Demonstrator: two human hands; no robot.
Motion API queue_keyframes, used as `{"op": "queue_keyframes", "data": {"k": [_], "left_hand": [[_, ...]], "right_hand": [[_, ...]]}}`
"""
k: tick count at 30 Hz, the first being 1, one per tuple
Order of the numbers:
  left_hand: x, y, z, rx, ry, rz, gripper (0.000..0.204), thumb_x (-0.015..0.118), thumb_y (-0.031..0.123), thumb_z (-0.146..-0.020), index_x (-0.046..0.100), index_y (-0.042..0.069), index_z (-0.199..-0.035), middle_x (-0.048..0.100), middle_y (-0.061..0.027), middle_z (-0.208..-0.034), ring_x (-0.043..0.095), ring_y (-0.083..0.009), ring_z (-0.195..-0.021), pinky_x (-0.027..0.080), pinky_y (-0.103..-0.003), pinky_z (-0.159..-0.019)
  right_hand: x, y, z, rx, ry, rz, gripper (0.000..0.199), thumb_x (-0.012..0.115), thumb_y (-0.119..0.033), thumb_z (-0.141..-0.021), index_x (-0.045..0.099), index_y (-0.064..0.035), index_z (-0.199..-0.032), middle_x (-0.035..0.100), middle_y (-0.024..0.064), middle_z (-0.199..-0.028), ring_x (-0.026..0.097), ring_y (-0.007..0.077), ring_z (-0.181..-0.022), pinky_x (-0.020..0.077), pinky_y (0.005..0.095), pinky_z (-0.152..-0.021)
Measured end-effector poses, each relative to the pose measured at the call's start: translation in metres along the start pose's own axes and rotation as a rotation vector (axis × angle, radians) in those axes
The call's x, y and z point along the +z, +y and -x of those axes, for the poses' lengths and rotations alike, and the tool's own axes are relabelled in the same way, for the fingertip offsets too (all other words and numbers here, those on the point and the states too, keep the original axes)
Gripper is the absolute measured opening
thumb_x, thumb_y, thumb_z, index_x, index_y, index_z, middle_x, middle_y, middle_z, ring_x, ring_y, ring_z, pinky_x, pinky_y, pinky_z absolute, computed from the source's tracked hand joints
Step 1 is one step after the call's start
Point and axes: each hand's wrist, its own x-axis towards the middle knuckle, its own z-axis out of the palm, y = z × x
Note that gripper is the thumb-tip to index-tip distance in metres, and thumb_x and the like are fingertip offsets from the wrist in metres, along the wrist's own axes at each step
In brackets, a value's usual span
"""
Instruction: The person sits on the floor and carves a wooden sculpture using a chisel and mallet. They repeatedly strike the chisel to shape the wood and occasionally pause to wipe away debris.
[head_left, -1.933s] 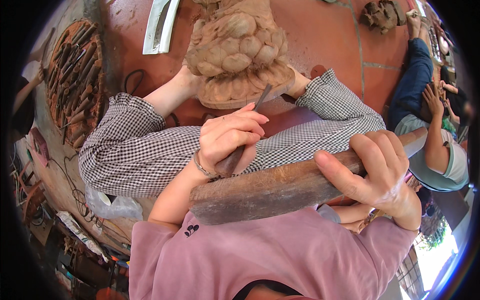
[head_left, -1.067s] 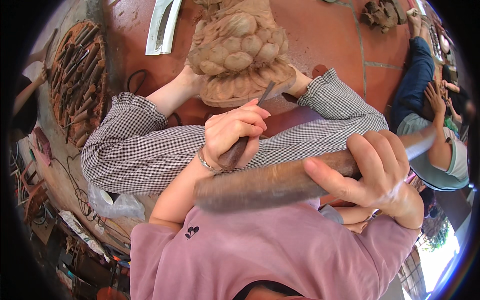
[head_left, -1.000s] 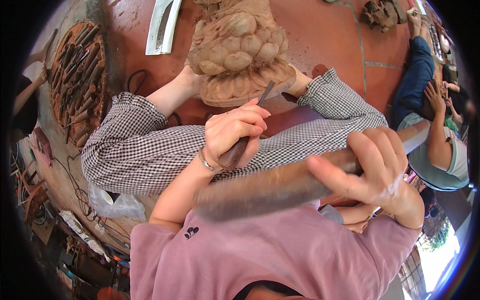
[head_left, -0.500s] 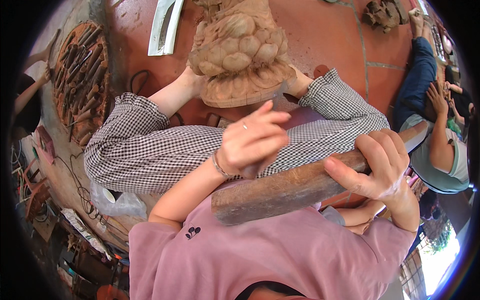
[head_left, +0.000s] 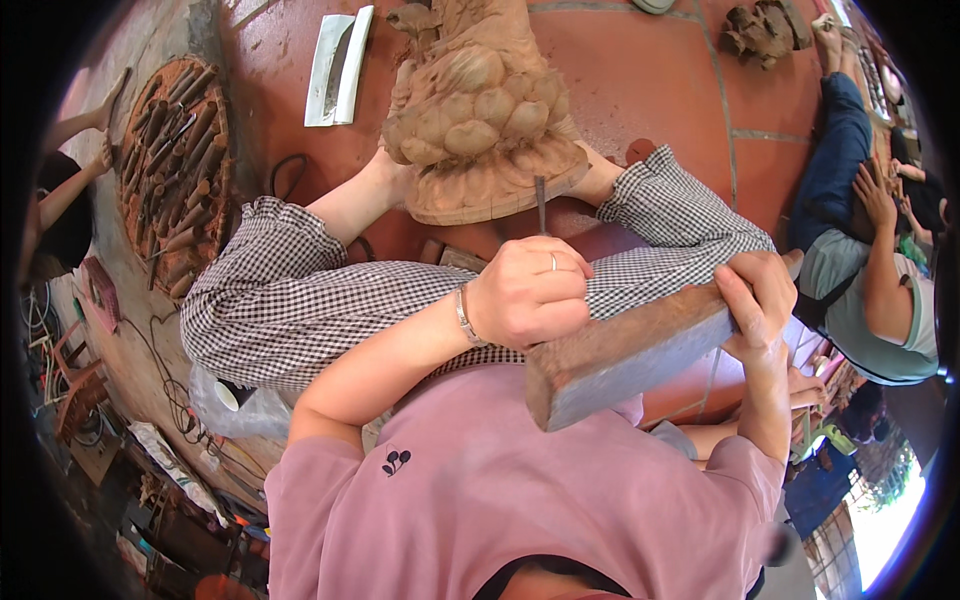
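A slim metal chisel [head_left: 541,205] stands up out of my left hand [head_left: 535,292], whose fingers are wrapped round its lower part and hide the handle. Its tip points at the scalloped base of a brown wood carving [head_left: 480,125], which rests between my feet and is covered in rounded lobes. In the picture the tip overlaps the base's edge; I cannot tell whether they touch. My right hand [head_left: 757,300] is closed round the narrow end of a heavy wooden mallet [head_left: 630,350]. The mallet's thick end slants down to the left, beside my left fist and over my lap.
At the left lies a round tray [head_left: 170,76] full of chisels and wood dust. A dark strip in a white wrapper [head_left: 338,70] and a rough wood chunk [head_left: 762,32] lie on the red tiles. Other people sit at both sides. A plastic bag [head_left: 245,412] is by my left knee.
My left hand has gone from loosely spread fingers to a fist round the chisel, which now shows upright. The mallet has shifted right and turned, showing its pale flat side.
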Motion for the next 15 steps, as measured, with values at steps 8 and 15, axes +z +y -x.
{"op": "queue_keyframes", "data": {"k": [8, 15], "left_hand": [[-0.003, 0.002, -0.011, -0.109, 0.151, 0.139, 0.032, 0.070, -0.002, -0.061, 0.041, 0.008, -0.056, 0.043, -0.0047, -0.057, 0.050, -0.0221, -0.049, 0.044, -0.032, -0.048], [-0.004, -0.006, -0.004, 0.002, 0.072, 0.152, 0.034, 0.071, -0.002, -0.062, 0.040, 0.008, -0.056, 0.042, -0.0034, -0.057, 0.049, -0.0215, -0.049, 0.050, -0.033, -0.052]], "right_hand": [[0.013, 0.004, 0.016, -0.007, 0.106, -0.044, 0.049, 0.082, -0.010, -0.060, 0.072, -0.0150, -0.107, 0.061, 0.0080, -0.083, 0.061, 0.0244, -0.068, 0.0487, 0.0344, -0.057], [0.021, -0.002, 0.016, -0.068, 0.167, 0.120, 0.052, 0.087, -0.004, -0.067, 0.070, -0.0274, -0.110, 0.059, 0.0037, -0.084, 0.062, 0.0214, -0.072, 0.0517, 0.0355, -0.059]]}}
